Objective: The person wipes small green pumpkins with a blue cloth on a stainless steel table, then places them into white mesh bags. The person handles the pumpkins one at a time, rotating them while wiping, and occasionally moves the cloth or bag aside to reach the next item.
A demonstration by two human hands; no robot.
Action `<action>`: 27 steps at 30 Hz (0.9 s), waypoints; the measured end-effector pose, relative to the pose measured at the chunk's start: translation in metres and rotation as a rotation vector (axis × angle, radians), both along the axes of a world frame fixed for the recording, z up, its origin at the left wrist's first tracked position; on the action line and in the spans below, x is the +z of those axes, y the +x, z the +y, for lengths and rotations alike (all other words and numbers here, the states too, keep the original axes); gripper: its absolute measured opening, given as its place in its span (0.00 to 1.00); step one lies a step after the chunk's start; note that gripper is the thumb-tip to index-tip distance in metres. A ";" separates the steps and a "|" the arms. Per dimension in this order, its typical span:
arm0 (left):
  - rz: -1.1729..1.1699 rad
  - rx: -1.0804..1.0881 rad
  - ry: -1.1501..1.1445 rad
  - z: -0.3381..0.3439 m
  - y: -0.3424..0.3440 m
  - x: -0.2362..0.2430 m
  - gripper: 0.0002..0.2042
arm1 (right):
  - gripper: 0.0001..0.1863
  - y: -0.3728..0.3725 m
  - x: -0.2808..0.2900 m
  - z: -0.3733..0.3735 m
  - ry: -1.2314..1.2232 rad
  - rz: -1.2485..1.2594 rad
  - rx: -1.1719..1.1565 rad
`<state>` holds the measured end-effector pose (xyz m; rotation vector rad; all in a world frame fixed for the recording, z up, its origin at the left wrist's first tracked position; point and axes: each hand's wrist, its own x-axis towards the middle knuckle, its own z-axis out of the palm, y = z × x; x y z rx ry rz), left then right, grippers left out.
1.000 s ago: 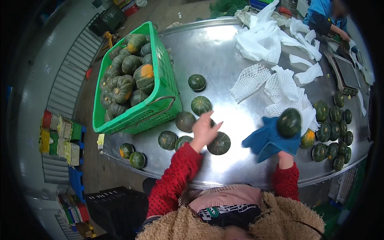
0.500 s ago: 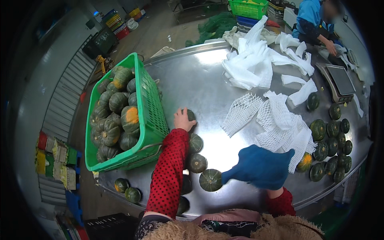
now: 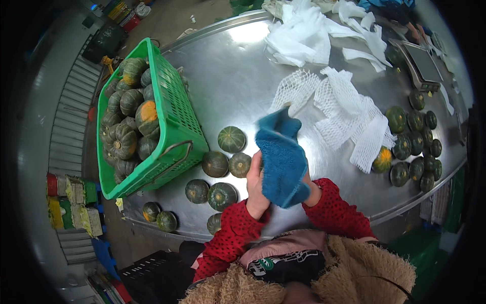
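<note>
Cloth [image 3: 281, 169], blue and bunched, hangs between my left grip [image 3: 256, 188] and right grip [image 3: 312, 189] above the bench [image 3: 215, 96]. The right clasps it, mostly covered; the left touches its edge, partly hidden, holding what I cannot tell. Green squashes [image 3: 240, 165] sit just left.

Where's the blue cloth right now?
The blue cloth is just right of centre in the head view, between the left hand and the right hand, with green squashes to its left and white netting to its upper right.
</note>
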<state>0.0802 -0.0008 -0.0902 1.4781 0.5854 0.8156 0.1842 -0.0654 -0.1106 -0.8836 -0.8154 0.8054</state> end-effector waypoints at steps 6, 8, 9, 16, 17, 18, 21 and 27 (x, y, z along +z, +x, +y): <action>-0.146 0.050 -0.523 -0.013 -0.026 0.015 0.23 | 0.34 -0.006 0.013 0.006 -0.047 -0.689 -0.060; -0.344 0.105 -0.804 -0.015 -0.033 0.028 0.24 | 0.28 -0.008 0.017 0.010 -0.038 -0.237 0.175; -0.545 -0.098 -0.881 -0.016 -0.040 0.035 0.25 | 0.28 -0.018 0.006 0.007 -0.044 0.194 0.227; 0.394 0.249 0.959 -0.037 -0.039 0.015 0.32 | 0.16 -0.051 -0.012 -0.026 -0.030 1.043 0.208; 0.374 0.175 0.941 -0.040 -0.039 0.011 0.30 | 0.20 -0.049 -0.013 -0.033 -0.103 0.886 0.127; 0.353 0.100 0.922 -0.041 -0.040 0.007 0.28 | 0.18 -0.041 -0.023 -0.038 -0.106 1.148 0.152; 0.417 0.058 0.809 -0.001 -0.050 -0.031 0.24 | 0.19 -0.019 -0.015 -0.060 -0.097 0.951 0.056; 0.901 0.292 0.739 0.119 -0.055 -0.077 0.34 | 0.19 0.057 0.025 -0.106 -0.258 -0.081 -0.434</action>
